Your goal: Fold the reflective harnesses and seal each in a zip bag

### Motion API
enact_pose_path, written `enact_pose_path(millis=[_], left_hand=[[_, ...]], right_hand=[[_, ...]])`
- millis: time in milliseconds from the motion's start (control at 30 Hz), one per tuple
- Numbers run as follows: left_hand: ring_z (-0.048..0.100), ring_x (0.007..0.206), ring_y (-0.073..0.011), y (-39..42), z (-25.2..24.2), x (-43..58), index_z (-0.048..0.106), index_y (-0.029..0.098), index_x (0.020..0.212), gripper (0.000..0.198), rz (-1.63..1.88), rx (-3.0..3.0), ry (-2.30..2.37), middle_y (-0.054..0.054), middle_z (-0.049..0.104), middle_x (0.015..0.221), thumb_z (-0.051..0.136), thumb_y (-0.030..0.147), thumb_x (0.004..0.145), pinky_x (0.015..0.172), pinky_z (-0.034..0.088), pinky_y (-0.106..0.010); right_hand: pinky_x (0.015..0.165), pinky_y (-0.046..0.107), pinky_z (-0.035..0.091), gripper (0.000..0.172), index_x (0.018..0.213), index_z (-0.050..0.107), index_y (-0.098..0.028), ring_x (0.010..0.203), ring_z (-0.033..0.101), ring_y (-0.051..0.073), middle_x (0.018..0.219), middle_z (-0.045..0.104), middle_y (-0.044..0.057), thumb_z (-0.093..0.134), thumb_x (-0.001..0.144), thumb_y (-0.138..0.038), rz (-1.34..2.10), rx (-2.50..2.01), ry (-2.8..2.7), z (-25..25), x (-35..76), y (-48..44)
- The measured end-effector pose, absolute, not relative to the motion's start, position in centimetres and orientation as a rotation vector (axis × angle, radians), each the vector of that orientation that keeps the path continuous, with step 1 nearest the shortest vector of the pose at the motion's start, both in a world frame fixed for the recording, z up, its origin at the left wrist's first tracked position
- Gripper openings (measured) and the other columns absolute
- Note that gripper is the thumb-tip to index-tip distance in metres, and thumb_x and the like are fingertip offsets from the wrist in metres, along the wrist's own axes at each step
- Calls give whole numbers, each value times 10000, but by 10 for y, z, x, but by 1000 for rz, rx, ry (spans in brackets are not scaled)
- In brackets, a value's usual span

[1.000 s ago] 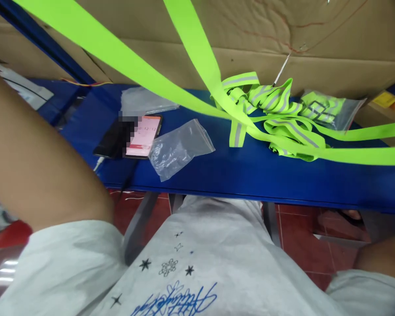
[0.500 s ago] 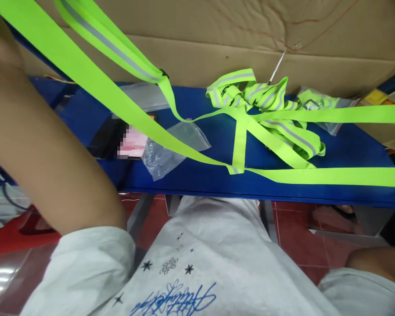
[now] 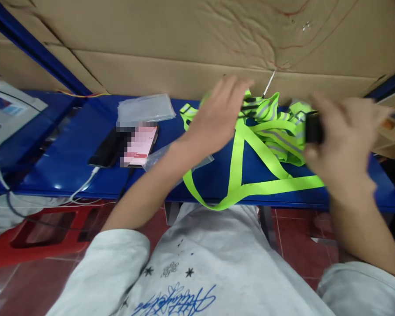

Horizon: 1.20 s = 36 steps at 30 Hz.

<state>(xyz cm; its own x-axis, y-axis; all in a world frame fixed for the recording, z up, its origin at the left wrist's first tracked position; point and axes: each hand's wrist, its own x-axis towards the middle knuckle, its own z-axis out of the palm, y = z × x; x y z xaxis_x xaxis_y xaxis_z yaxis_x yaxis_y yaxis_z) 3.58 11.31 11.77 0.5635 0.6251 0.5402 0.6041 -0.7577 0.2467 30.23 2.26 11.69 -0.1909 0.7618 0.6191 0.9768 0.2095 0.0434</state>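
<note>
My left hand [image 3: 217, 114] is over the lime-green reflective harness [image 3: 238, 158], fingers closed, with black buckle parts [image 3: 249, 107] at its fingertips. One strap loops out below my left wrist and over the table edge. To the right, my right hand [image 3: 345, 136], smeared by motion, is closed on a dark block-like piece [image 3: 314, 127]; whether this is a buckle I cannot tell. A harness strap runs across to below my right hand. Between the hands lies a heap of green straps [image 3: 276, 136] with grey stripes.
The blue table [image 3: 66, 153] bears a black phone [image 3: 107, 151] on a white cable and a second phone [image 3: 140, 145] with a lit screen. Clear plastic bags [image 3: 146, 109] lie behind them. Cardboard [image 3: 151, 30] walls the back. A red stool [image 3: 46, 232] stands lower left.
The straps that stretched taut off both sides have come down slack onto the table. Both hands have moved inward over the harness, the left from far left and the right from out of view.
</note>
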Motion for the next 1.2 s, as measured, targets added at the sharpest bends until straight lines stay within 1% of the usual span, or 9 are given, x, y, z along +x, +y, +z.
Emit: enact_pose_path(millis=[100, 333, 467, 733, 867, 933, 1033, 1100, 1200], left_hand=[[488, 1416, -320, 98, 108, 50, 353, 61, 1606, 599, 883, 2814, 1130, -194, 529, 1519, 262, -7, 1018, 1212, 444, -511], [476, 1402, -342, 94, 100, 51, 297, 24, 1628, 579, 871, 2862, 1078, -226, 515, 1529, 212, 37, 1055, 1199, 411, -502], [490, 1415, -332, 93, 98, 53, 286, 31, 1647, 582, 859, 2881, 1061, -218, 521, 1537, 186, 79, 1076, 1235, 390, -497], [511, 1497, -279, 85, 94, 64, 240, 199, 1702, 646, 839, 2793, 1091, -124, 553, 1533, 136, 103, 1071, 1274, 392, -524], [504, 1484, -299, 85, 98, 60, 203, 96, 1700, 654, 852, 2795, 1009, -194, 512, 1588, 176, 101, 1047, 1264, 393, -546], [514, 1455, -296, 88, 103, 54, 186, 50, 1695, 716, 891, 2804, 969, -204, 465, 1640, 245, 60, 982, 1255, 410, -522], [576, 1342, -280, 91, 112, 44, 214, 52, 1684, 837, 1026, 2778, 972, -166, 394, 1715, 369, 52, 862, 1226, 449, -490], [608, 1294, -263, 91, 119, 41, 245, 99, 1668, 840, 1088, 2727, 957, -136, 362, 1736, 401, 89, 843, 1202, 477, -468], [653, 1231, -217, 88, 134, 37, 206, 159, 1651, 752, 1081, 2616, 870, -135, 282, 1755, 390, 227, 925, 1145, 529, -433]], right_hand=[[1048, 656, 374, 721, 1615, 484, -195, 1269, 573, 421, 1382, 632, 204, 574, 901, -150, -613, -1588, -2114, 108, 274, 31], [985, 592, 402, 623, 1602, 497, -171, 1228, 594, 401, 1390, 657, 207, 474, 981, -132, -680, -1686, -2098, 108, 245, 37], [1006, 599, 397, 593, 1633, 458, -191, 1261, 578, 403, 1440, 627, 215, 363, 1049, -156, -628, -1730, -2131, 111, 246, 38], [1016, 676, 405, 575, 1619, 450, -233, 1265, 556, 432, 1352, 637, 179, 321, 1060, -201, -559, -1669, -2204, 100, 231, 49], [1058, 648, 399, 535, 1593, 453, -167, 1320, 562, 413, 1401, 614, 202, 371, 1068, -224, -497, -1610, -2246, 104, 228, 50], [1099, 642, 398, 646, 1639, 374, -163, 1379, 540, 417, 1503, 568, 217, 536, 1041, -345, -413, -1533, -2277, 111, 236, 50], [1187, 608, 410, 957, 1700, 260, -197, 1479, 504, 386, 1632, 488, 215, 761, 941, -495, -161, -1339, -2284, 126, 255, 53], [1212, 554, 439, 919, 1657, 369, -212, 1470, 544, 339, 1615, 533, 186, 815, 912, -513, 40, -1227, -2257, 135, 267, 58], [1207, 540, 455, 676, 1432, 616, -214, 1345, 639, 291, 1435, 689, 108, 838, 886, -545, 241, -1166, -2173, 145, 274, 67]])
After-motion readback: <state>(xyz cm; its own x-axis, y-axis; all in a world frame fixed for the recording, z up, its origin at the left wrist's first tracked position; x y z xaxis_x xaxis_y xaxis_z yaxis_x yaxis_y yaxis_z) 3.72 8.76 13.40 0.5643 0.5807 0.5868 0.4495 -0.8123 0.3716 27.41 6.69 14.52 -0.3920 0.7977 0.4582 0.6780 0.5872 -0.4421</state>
